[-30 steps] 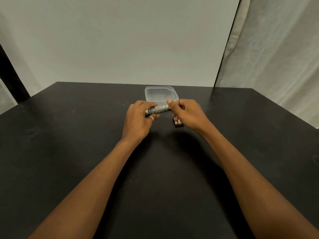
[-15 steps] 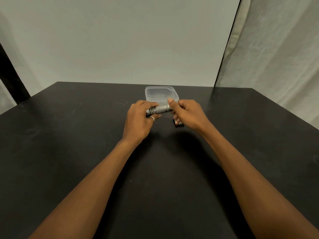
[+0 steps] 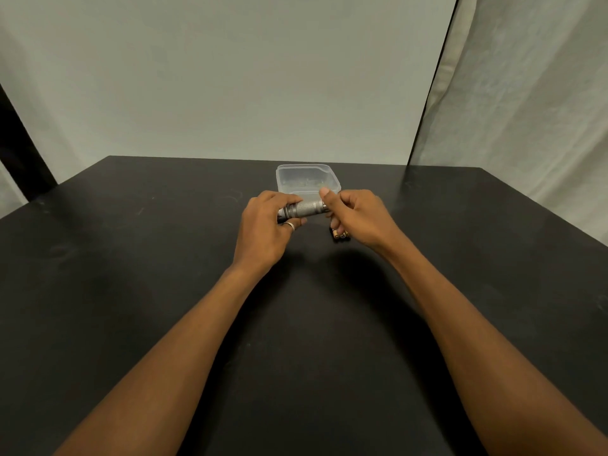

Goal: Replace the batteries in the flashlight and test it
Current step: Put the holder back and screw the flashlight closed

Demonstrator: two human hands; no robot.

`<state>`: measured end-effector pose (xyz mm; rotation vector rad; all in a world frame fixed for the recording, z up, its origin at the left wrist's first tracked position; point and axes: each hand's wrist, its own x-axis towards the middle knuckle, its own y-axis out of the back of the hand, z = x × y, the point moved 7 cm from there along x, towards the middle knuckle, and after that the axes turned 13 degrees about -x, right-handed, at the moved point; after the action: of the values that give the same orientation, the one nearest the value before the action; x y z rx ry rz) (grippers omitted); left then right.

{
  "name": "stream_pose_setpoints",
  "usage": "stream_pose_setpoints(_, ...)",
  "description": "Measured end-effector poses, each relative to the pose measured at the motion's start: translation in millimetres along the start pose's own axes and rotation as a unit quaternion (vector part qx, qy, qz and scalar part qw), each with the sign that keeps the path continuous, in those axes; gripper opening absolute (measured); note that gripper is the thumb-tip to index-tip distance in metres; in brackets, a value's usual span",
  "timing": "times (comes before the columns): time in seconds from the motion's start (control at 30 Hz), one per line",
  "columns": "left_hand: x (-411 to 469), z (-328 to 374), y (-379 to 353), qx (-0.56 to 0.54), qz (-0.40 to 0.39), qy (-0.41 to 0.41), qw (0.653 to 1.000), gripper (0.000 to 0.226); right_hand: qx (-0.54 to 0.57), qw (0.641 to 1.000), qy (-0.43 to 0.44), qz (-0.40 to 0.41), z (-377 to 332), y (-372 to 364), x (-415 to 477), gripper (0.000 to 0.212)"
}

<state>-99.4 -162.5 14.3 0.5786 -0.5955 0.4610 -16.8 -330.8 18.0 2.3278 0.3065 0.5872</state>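
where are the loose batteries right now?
Head view: batteries lie on the black table just under the right hand, nearer the camera than the clear container.

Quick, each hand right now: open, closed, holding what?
Left hand: grips one end of the knurled silver metal flashlight.
Right hand: pinches the flashlight's other end.

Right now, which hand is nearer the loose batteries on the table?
Right. The right hand sits just over the batteries, gripping the flashlight; the left hand grips its other end.
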Motion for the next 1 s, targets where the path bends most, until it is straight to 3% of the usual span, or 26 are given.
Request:
stream_pose_setpoints(0.13, -0.5, -1.5, 2.5, -0.003, 0.011, 0.003, 1.000, 0.038, 0.084, 0.996, 0.022, -0.039, -4.7, 0.7, 0.5, 0.023)
stream_pose_setpoints(0.3, -0.1, -3.0, 1.9, 0.003, 0.011, 0.006, 1.000, 0.039, 0.120, 0.990, 0.024, -0.072, -1.9, -1.7, 2.1, 0.026)
stream_pose_setpoints(0.4, 0.1, -2.7, 1.7, 0.005, 0.006, 0.003, 1.000, 0.039, 0.093, 0.994, 0.013, -0.058, -0.2, -2.3, 1.8, 0.020)
stream_pose_setpoints(0.57, 0.0, -1.5, 1.0, 0.007, 0.003, -0.005, 1.000, 0.040, 0.024, 0.999, 0.014, -0.020, 0.7, 0.2, 2.8, 0.033)
stream_pose_setpoints(0.7, 0.3, -2.5, 1.7, 0.001, 0.008, -0.003, 1.000, 0.039, 0.067, 0.996, 0.032, -0.040, -1.3, -1.2, 2.5, 0.022)
stream_pose_setpoints(1.0, 0.1, 0.2, 2.8, -0.005, 0.009, -0.015, 1.000, 0.039, 0.049, 0.998, 0.000, -0.036, 0.1, -1.6, 3.4, 0.025)
